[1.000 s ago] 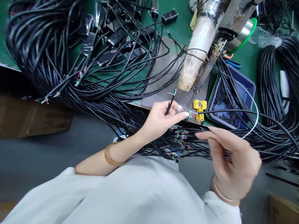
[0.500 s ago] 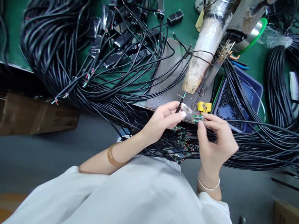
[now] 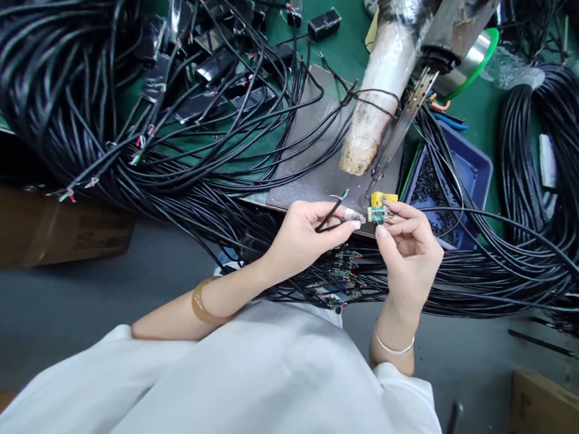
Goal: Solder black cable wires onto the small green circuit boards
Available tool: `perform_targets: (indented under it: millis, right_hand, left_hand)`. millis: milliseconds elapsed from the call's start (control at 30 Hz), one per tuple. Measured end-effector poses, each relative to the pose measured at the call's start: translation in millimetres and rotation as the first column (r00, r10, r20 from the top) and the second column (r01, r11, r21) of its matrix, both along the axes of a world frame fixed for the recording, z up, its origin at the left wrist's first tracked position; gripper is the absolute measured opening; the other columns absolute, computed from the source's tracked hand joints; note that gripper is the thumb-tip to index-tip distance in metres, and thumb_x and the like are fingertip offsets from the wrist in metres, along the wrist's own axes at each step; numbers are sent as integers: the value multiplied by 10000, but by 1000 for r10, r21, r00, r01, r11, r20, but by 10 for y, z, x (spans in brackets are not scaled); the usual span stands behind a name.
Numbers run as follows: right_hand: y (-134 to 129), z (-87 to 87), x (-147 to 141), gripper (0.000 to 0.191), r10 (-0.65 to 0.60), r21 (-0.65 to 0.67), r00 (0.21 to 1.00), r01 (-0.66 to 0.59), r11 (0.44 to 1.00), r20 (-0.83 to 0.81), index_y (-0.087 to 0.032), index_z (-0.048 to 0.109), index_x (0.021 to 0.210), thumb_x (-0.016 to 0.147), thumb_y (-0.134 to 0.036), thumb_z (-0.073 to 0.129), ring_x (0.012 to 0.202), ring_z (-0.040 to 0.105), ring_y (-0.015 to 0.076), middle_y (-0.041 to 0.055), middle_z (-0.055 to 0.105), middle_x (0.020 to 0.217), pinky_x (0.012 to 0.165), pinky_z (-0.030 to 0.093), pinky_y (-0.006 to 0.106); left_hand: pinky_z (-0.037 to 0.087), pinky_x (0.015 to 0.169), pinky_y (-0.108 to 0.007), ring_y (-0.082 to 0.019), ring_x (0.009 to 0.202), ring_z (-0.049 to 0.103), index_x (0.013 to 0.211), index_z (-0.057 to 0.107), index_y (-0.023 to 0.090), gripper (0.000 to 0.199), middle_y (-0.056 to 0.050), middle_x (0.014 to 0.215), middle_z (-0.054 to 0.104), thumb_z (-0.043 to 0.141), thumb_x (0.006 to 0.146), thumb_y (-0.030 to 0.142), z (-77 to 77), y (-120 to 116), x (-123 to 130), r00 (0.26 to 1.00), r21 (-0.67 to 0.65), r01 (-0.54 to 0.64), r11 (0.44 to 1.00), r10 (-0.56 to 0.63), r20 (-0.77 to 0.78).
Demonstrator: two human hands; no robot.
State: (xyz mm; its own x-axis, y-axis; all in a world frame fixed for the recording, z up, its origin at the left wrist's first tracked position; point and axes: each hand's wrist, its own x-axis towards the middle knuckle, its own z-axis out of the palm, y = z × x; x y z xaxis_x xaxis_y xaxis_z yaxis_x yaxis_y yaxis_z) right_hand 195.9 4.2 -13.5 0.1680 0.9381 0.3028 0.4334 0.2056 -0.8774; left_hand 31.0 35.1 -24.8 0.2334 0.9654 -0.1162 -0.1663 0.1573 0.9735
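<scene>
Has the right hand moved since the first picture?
Yes: against the yellow clip, the right hand has moved forward and left, and now pinches the small green circuit board beside it.

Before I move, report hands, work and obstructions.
Left hand holding black cable end. Right hand holding green circuit board. Soldering iron and wrapped tube just beyond both hands.

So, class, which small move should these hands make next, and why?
Perhaps bring the black cable in the left hand nearer the green circuit board: the cable's wire ends stand apart from the board, which the right hand holds, pins facing left.
</scene>
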Motion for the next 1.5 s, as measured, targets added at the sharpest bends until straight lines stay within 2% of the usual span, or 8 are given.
perform_targets:
  millis: [100, 167, 400, 567, 967, 1500]
  right_hand:
    - [13, -11, -15, 125, 16, -3, 1000, -16, 1000, 26, -214, 590, 791, 869, -232, 687, 1060, 692, 182, 56, 672, 1164, 896, 622, 360]
    - [23, -19, -20, 129, 32, -6, 999, -32, 999, 21, -213, 589, 783, 867, -225, 687, 1055, 695, 182, 56, 672, 1173, 897, 620, 361]
    - [65, -23, -63, 129, 57, 25, 998, -58, 998, 22, -219, 595, 762, 839, -191, 695, 1059, 685, 186, 48, 678, 1186, 924, 608, 387]
    - [82, -3, -77, 139, 40, 23, 998, -41, 999, 45, -218, 591, 747, 835, -185, 694, 1041, 686, 192, 50, 678, 1182, 920, 606, 402]
    - [152, 35, -74, 128, 59, 124, 992, -72, 990, 107, -211, 619, 774, 818, -123, 702, 1067, 675, 190, 48, 684, 1180, 926, 606, 388]
    - [142, 109, -98, 141, 53, 161, 981, -84, 983, 188, -207, 631, 793, 799, -92, 713, 1067, 682, 192, 61, 683, 1192, 916, 613, 386]
  left_hand:
    - [446, 575, -208, -96, 600, 555, 814, 780, 134, 115, -23, 702, 696, 726, 771, 225, -16, 25, 10, 1000, 18, -15, 1000, 15, -1]
    - [461, 599, -216, -102, 611, 558, 782, 769, 130, 116, -24, 696, 691, 714, 775, 232, -29, 40, 13, 1000, 33, -12, 999, 12, -15]
    - [366, 529, -198, -78, 547, 450, 668, 703, 126, 147, 8, 586, 579, 677, 769, 229, 5, 105, 43, 991, 76, -45, 996, 54, -120]
    - [380, 531, -190, -82, 562, 472, 664, 690, 125, 134, 2, 616, 598, 664, 744, 228, 44, 145, 67, 994, 68, -56, 996, 62, -88]
    - [329, 505, -186, -65, 534, 399, 613, 613, 134, 117, 29, 562, 505, 644, 693, 213, 77, 258, 95, 996, 63, -77, 995, 80, -42]
    - [324, 496, -191, -59, 512, 393, 644, 600, 146, 132, 37, 561, 478, 648, 724, 240, 59, 261, 67, 999, 51, -44, 998, 45, -28]
